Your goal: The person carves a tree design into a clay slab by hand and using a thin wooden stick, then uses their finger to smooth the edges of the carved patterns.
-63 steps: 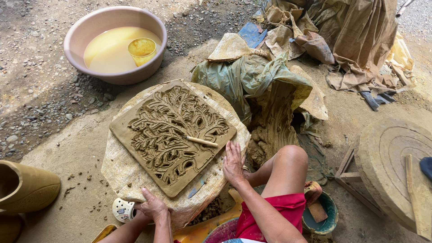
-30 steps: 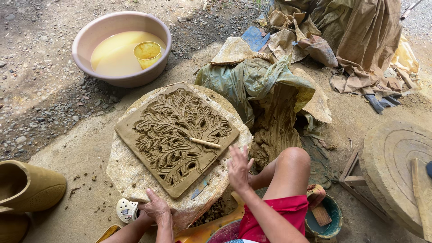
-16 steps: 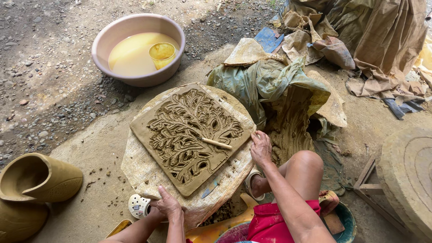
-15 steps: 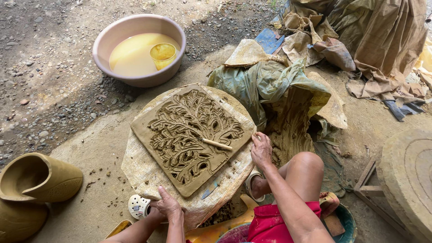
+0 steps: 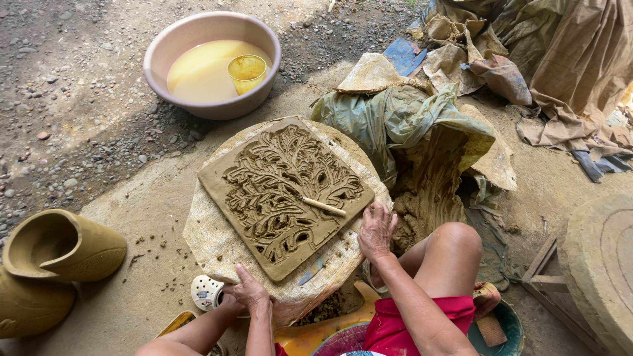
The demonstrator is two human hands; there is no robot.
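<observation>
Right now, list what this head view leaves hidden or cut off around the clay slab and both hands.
- Left hand: its fingertips curl over the sack-covered turntable edge, out of sight.
- Right hand: its palm faces down on the rim; whatever is under it is hidden.
- Turntable base: covered by the sacking and the person's legs.
- Small cup in the basin: contents too murky to tell.
- Round stone: cut off by the right frame edge.

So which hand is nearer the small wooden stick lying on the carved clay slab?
Right. The right hand rests on the turntable edge just below and right of the wooden stick. The left hand grips the near rim, further off, beyond the clay slab's lower corner.
</observation>
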